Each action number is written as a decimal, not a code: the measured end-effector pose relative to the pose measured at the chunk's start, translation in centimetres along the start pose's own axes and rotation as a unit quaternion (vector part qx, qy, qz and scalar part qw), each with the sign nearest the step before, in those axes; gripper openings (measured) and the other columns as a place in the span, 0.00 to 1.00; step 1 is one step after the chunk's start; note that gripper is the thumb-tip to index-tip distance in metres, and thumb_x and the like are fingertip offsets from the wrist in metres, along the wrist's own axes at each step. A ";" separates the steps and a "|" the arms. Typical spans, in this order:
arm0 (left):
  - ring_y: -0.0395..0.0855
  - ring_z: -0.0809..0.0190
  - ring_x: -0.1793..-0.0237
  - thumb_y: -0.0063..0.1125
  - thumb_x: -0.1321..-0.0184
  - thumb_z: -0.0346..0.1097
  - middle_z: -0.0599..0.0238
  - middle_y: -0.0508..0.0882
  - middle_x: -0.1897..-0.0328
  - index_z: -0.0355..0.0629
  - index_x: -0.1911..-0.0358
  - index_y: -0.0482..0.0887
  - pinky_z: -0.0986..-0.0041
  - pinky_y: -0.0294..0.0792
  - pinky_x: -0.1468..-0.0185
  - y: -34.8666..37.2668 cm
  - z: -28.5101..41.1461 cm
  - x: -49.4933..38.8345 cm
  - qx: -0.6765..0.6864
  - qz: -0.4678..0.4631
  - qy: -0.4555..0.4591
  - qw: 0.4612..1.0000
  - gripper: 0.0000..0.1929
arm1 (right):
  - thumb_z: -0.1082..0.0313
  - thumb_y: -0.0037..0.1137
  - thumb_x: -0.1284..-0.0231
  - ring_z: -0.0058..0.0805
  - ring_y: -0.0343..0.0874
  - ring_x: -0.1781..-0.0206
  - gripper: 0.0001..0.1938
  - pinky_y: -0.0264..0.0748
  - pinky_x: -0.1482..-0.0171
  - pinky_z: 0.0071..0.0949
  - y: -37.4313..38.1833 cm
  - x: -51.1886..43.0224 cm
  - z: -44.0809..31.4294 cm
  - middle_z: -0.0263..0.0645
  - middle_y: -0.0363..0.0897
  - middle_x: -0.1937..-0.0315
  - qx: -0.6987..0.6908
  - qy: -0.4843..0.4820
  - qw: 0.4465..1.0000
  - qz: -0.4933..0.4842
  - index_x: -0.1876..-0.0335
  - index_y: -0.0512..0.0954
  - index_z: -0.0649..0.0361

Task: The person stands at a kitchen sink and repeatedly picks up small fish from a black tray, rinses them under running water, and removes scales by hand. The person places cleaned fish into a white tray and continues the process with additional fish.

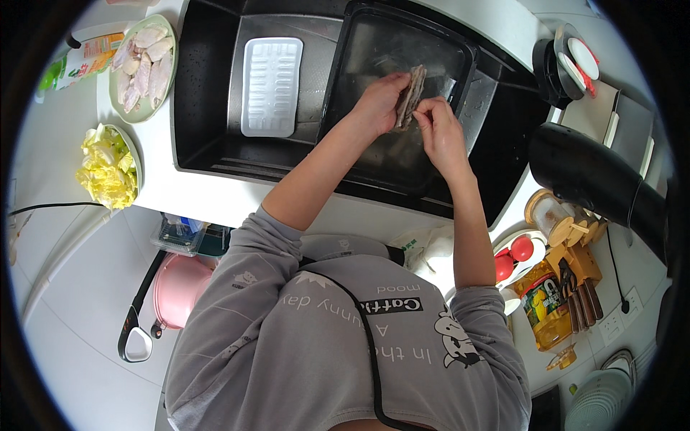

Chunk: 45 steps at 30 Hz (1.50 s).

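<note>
Over the right part of a black sink (pixel 209 156), my left hand (pixel 379 101) grips a grey-brown, layered flat piece (pixel 413 94) by its left side. Whether it is meat or a folded cloth, I cannot tell. The fingertips of my right hand (pixel 439 129) pinch its right edge. Beneath both hands lies a black rectangular basin (pixel 366 59), apparently with water in it. To its left, a white ribbed plastic tray (pixel 271 86) rests on the sink floor.
Chicken wings fill a green plate (pixel 119 102) at the left; below it are cabbage leaves (pixel 108 172). A large black curved object (pixel 577 156) juts in from the right, near wooden-lidded jars (pixel 544 213), tomatoes (pixel 521 248), an oil bottle (pixel 542 301) and a knife block (pixel 582 261).
</note>
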<state>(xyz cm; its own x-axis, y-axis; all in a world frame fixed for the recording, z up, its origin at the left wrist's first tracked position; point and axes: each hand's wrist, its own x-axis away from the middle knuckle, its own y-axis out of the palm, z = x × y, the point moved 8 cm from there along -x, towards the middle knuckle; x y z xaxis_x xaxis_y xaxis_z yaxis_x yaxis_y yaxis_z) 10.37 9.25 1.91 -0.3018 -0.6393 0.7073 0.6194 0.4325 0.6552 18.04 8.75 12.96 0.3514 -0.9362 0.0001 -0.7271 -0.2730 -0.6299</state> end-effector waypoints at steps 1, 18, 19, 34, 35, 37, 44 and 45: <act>0.76 0.64 0.68 0.42 0.37 0.34 0.63 0.77 0.68 0.38 0.59 0.72 0.73 0.72 0.63 0.0 -0.1 0.0 -0.004 0.001 -0.001 1.000 0.09 | 0.74 0.50 0.45 0.44 0.72 0.69 0.06 0.69 0.67 0.33 -0.1 0.0 0.1 0.43 0.69 0.70 0.002 -0.004 1.000 0.007 0.66 0.65 0.62; 0.75 0.65 0.74 0.40 0.36 0.36 0.63 0.78 0.70 0.37 0.61 0.74 0.73 0.72 0.70 0.3 -1.1 1.5 -0.134 -0.039 -0.110 0.984 0.11 | 0.75 0.50 0.45 0.48 0.72 0.67 0.06 0.69 0.66 0.35 -2.7 -1.0 3.0 0.45 0.69 0.68 0.068 -0.007 0.993 0.095 0.66 0.64 0.63; 0.75 0.66 0.74 0.40 0.36 0.36 0.62 0.78 0.68 0.37 0.59 0.74 0.74 0.72 0.70 0.2 -1.1 1.6 -0.139 -0.045 -0.116 0.982 0.11 | 0.75 0.49 0.45 0.48 0.71 0.67 0.06 0.69 0.66 0.35 -2.9 -1.0 3.2 0.46 0.69 0.68 0.073 -0.008 0.992 0.106 0.66 0.64 0.63; 0.73 0.72 0.75 0.40 0.35 0.39 0.62 0.78 0.67 0.35 0.51 0.72 0.82 0.71 0.70 0.0 -1.5 3.8 -0.198 -0.118 -0.167 0.959 0.16 | 0.71 0.43 0.37 0.22 0.73 0.69 0.05 0.71 0.63 0.20 -6.4 0.9 8.9 0.40 0.72 0.69 0.005 0.058 0.967 0.246 0.63 0.64 0.64; 0.72 0.72 0.75 0.39 0.34 0.39 0.63 0.78 0.67 0.35 0.50 0.72 0.82 0.70 0.71 0.0 -1.4 4.1 -0.196 -0.123 -0.172 0.957 0.17 | 0.71 0.43 0.37 0.22 0.73 0.69 0.05 0.72 0.63 0.20 -6.9 1.1 8.8 0.39 0.72 0.68 -0.014 0.067 0.966 0.251 0.63 0.64 0.64; 0.71 0.73 0.76 0.38 0.34 0.40 0.64 0.77 0.69 0.35 0.49 0.71 0.83 0.68 0.74 0.0 -1.3 4.5 -0.192 -0.135 -0.182 0.955 0.18 | 0.72 0.42 0.37 0.22 0.74 0.68 0.04 0.72 0.62 0.19 -7.6 1.7 8.9 0.41 0.74 0.65 -0.009 0.085 0.963 0.254 0.62 0.63 0.64; 0.66 0.73 0.78 0.39 0.35 0.43 0.68 0.75 0.72 0.34 0.48 0.71 0.84 0.60 0.77 -1.2 -0.9 4.9 -0.177 -0.146 -0.181 0.956 0.20 | 0.71 0.40 0.36 0.23 0.75 0.66 0.05 0.72 0.59 0.20 -9.7 4.8 9.5 0.42 0.74 0.64 0.106 0.056 0.951 0.285 0.63 0.64 0.66; 0.65 0.73 0.78 0.39 0.35 0.43 0.68 0.75 0.72 0.34 0.48 0.71 0.84 0.60 0.77 -1.6 -0.8 4.8 -0.189 -0.135 -0.176 0.957 0.20 | 0.71 0.39 0.35 0.24 0.75 0.66 0.06 0.72 0.59 0.21 -9.8 5.3 10.0 0.42 0.74 0.65 0.137 0.066 0.945 0.290 0.63 0.65 0.66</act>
<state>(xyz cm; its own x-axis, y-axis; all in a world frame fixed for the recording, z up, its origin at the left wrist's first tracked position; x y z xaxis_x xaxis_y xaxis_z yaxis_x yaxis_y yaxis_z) 8.50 4.97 4.02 -0.6719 -0.4133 0.6146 0.6818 -0.0211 0.7312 32.99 8.65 11.38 -0.1488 -0.9352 -0.3213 -0.5881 0.3449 -0.7316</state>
